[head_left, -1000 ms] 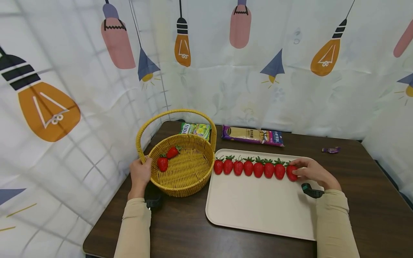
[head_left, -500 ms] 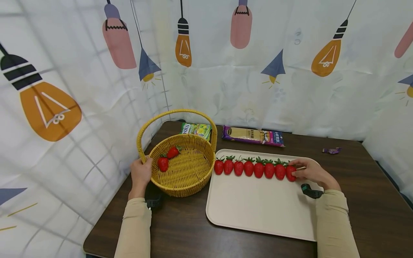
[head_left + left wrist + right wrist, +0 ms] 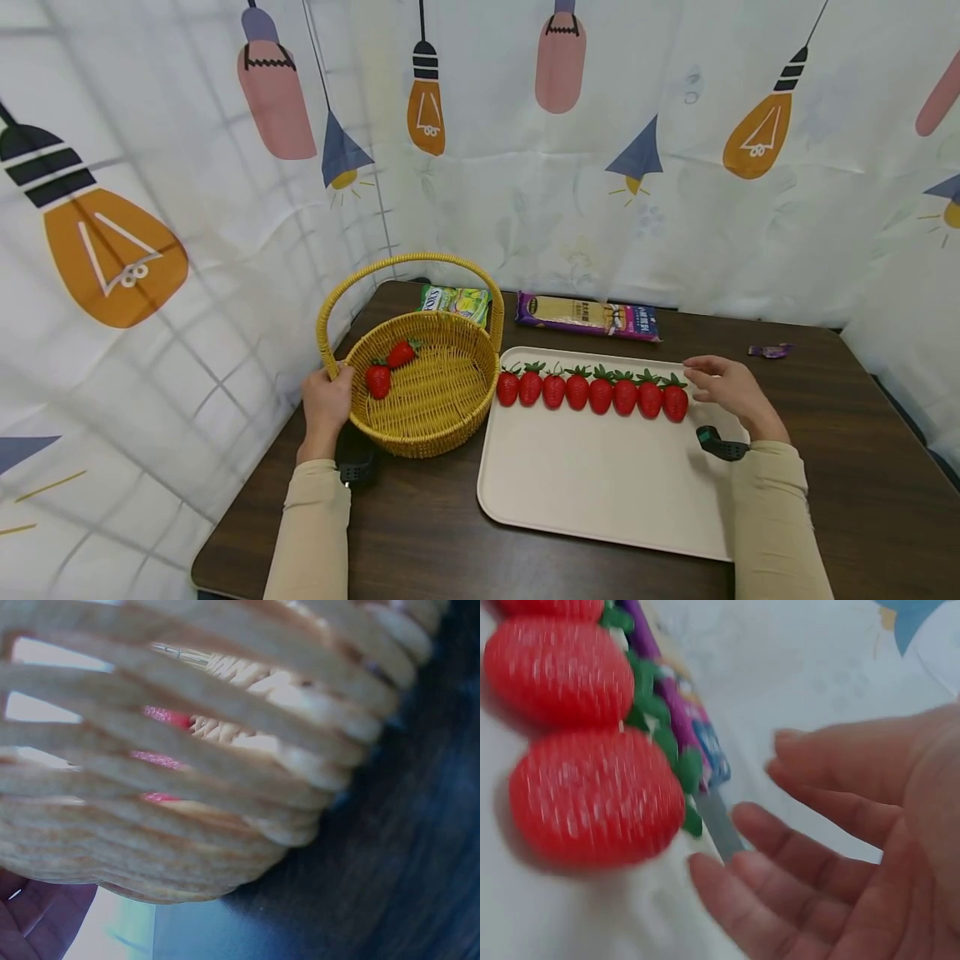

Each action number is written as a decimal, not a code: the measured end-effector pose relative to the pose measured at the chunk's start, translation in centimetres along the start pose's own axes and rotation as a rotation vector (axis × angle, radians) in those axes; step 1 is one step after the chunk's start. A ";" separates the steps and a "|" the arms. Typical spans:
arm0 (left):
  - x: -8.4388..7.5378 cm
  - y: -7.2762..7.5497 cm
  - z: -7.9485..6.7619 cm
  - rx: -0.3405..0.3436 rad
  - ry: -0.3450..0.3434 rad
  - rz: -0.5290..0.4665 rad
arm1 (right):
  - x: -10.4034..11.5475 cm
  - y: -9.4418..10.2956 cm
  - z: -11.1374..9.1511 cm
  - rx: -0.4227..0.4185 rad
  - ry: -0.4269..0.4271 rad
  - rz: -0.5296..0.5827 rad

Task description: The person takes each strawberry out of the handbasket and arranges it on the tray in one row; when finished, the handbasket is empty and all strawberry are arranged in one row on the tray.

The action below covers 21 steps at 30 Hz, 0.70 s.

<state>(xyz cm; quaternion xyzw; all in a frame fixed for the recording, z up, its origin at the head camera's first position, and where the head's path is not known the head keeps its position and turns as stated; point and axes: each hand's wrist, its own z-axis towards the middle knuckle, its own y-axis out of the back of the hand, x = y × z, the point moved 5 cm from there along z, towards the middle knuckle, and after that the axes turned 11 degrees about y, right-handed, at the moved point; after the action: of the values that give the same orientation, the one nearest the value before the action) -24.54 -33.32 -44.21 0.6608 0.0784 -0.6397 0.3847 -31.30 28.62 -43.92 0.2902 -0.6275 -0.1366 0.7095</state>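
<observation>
My left hand [image 3: 327,400] grips the left side of a yellow wicker basket [image 3: 442,433] at the foot of its tall handle. Two strawberries [image 3: 378,382] lie inside it; the left wrist view shows red bits of them through the weave [image 3: 161,757]. To the right, a row of several strawberries [image 3: 600,395] with green leaves lines the far part of a cream tray [image 3: 600,475]. Just right of the row's last strawberry [image 3: 596,799], my right hand [image 3: 731,390] hovers apart from it. Its fingers are loosely bent around nothing, as the right wrist view shows.
Behind the basket lies a green candy bag [image 3: 457,303]. A long purple-and-yellow packet [image 3: 588,317] sits behind the tray, and a small purple wrapped sweet [image 3: 769,351] at the back right. Patterned curtains [image 3: 510,208] border the dark wooden table [image 3: 420,517].
My right hand has let go of the rightmost strawberry and moved a little right and up from it. The left hand and basket have stayed in place.
</observation>
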 end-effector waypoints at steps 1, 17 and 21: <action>0.0 0.0 0.0 -0.001 0.000 0.001 | 0.2 -0.1 0.1 -0.020 0.007 0.015; 0.1 -0.2 0.2 0.008 -0.026 -0.001 | 6.3 -6.7 3.1 -0.014 0.129 0.014; 0.2 -0.1 0.2 0.007 -0.011 0.003 | 8.4 -9.3 3.6 0.018 0.188 -0.001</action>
<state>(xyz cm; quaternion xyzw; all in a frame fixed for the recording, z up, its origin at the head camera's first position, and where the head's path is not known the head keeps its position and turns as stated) -24.67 -33.45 -44.40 0.6587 0.0731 -0.6430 0.3839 -31.77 15.68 -42.41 0.3082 -0.5594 -0.1034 0.7625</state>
